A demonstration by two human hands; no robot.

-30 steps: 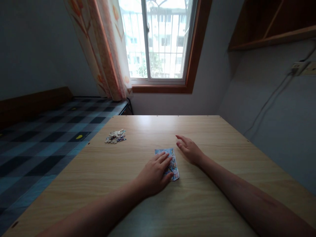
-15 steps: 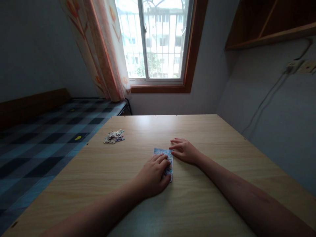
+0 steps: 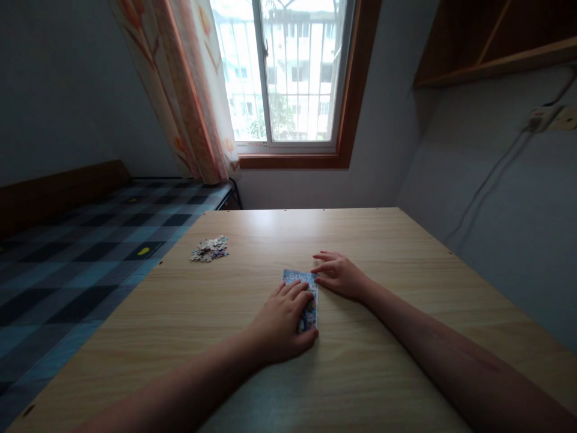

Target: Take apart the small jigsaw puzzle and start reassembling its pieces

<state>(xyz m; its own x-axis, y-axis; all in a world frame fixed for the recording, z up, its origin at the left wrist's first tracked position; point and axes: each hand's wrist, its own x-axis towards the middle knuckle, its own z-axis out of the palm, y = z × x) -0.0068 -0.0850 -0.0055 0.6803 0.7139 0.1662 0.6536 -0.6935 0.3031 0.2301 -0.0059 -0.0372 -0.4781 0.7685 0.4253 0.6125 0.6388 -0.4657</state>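
A small blue picture card [image 3: 310, 317] with pale lettering along its top lies on the wooden table [image 3: 383, 361]. My left hand [image 3: 287, 317] rests over the card's left and middle part, fingers spread and thumb at its lower right corner. Much of the picture is hidden under that hand. At the card's upper right corner is my right hand [image 3: 339, 275], its fingers stretched out and apart, fingertips at or near the edge; nothing is held in it. To the far left sits a heap of loose jigsaw puzzle pieces [image 3: 210, 249].
Left of the table stands a bed [image 3: 85, 240] with a checked cover. A window [image 3: 297, 78] with a flowered curtain [image 3: 180, 90] is in the wall ahead. On the right wall are a wooden shelf [image 3: 496, 71] and a cable [image 3: 489, 171] running from a socket.
My left thumb has moved outward to the right, and the fingers are spread a little wider on the card. The right hand stays almost in place.
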